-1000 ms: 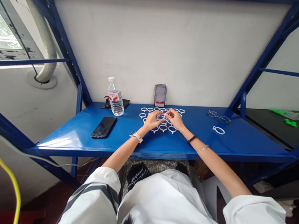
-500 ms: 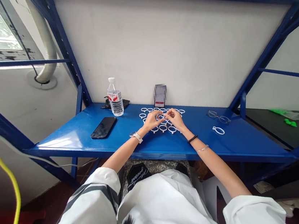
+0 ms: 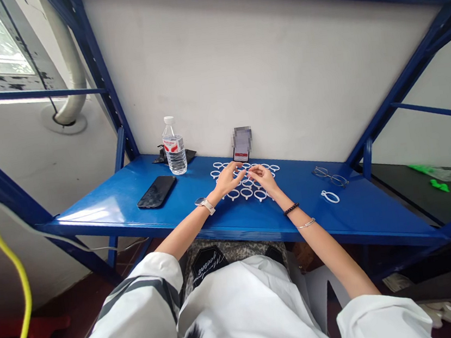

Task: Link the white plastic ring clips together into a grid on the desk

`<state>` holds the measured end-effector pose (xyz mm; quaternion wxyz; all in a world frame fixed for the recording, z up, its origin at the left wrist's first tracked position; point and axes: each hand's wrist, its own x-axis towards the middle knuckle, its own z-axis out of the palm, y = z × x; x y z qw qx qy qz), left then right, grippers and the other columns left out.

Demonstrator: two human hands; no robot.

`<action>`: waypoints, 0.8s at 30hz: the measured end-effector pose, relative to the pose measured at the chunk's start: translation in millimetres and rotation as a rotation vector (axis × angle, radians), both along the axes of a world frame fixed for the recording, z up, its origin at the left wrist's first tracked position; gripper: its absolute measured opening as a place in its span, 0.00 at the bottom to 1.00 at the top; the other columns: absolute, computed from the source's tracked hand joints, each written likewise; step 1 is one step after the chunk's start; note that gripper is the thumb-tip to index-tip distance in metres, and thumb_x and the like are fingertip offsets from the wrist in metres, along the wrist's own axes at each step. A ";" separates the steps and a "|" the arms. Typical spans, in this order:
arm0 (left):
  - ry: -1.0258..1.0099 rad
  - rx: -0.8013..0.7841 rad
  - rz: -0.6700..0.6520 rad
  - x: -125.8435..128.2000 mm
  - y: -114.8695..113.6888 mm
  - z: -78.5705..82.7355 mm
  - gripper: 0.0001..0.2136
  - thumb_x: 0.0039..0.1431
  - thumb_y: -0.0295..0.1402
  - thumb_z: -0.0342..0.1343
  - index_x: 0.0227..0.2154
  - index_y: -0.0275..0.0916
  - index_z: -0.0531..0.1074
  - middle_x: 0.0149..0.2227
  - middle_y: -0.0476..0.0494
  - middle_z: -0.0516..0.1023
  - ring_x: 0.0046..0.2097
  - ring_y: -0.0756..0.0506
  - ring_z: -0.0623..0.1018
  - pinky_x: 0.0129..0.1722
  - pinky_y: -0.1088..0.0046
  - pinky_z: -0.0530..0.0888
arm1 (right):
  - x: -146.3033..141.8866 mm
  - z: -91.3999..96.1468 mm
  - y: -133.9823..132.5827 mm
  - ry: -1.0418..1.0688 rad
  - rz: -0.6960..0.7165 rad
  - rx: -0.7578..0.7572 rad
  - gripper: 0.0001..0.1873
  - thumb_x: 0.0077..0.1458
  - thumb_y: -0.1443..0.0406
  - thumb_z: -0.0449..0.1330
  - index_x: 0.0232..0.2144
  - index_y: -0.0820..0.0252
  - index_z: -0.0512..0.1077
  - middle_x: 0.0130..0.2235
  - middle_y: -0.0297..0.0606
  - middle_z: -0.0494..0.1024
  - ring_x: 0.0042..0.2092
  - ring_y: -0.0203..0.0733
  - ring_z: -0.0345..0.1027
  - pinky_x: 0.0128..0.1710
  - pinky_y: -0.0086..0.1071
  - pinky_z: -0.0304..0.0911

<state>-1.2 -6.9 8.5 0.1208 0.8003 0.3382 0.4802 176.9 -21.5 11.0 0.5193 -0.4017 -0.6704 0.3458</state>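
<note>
Several white rings, each with a small tab, lie close together in rows on the blue table. My left hand is over the left part of these rings, its thumb and fingers apart with nothing visibly held between them. Beside it, my right hand has its thumb and fingertips pinched together above the right part of the group. Whatever may be in that pinch is too small to make out. Both hands cover some of the rings.
At the back stand a water bottle and a propped phone. Another phone lies flat on the left. Eyeglasses and a single white ring are on the right. Blue frame posts border the table.
My left hand's fingers have opened and straightened, drawing slightly away from my right hand. The ring seen between both hands earlier no longer shows there. My right hand stays pinched, almost in place.
</note>
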 end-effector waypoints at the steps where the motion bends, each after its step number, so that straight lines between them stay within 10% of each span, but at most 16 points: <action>1: -0.029 -0.004 0.030 -1.5 0.5 1.3 0.16 0.65 0.42 0.45 0.46 0.38 0.69 0.45 0.40 0.75 0.43 0.45 0.75 0.36 0.72 0.73 | -0.7 2.3 -1.9 -0.009 0.016 0.017 0.18 0.48 0.49 0.63 0.33 0.56 0.69 0.35 0.38 0.74 0.39 0.45 0.71 0.40 0.39 0.68; 10: -0.065 0.016 0.134 -1.5 2.2 2.1 0.11 0.67 0.34 0.42 0.40 0.38 0.69 0.41 0.43 0.75 0.41 0.47 0.75 0.38 0.72 0.72 | -3.1 27.9 -25.6 -0.374 0.503 0.008 0.13 0.52 0.55 0.63 0.31 0.60 0.72 0.29 0.34 0.72 0.27 0.35 0.63 0.31 0.31 0.63; 19: -0.039 0.032 0.120 -0.7 3.3 -0.6 0.11 0.66 0.33 0.42 0.39 0.39 0.69 0.40 0.43 0.74 0.41 0.47 0.74 0.38 0.72 0.71 | -6.0 27.7 -34.9 -0.611 0.672 -0.081 0.15 0.52 0.55 0.63 0.34 0.60 0.77 0.34 0.37 0.77 0.26 0.33 0.61 0.25 0.27 0.57; 24: -0.038 0.028 0.108 -0.6 4.3 -2.6 0.11 0.65 0.32 0.43 0.39 0.39 0.70 0.39 0.43 0.74 0.39 0.46 0.74 0.37 0.70 0.72 | -0.9 32.7 -34.3 -0.524 0.502 -0.023 0.16 0.55 0.52 0.58 0.34 0.57 0.77 0.34 0.37 0.78 0.30 0.38 0.68 0.29 0.30 0.63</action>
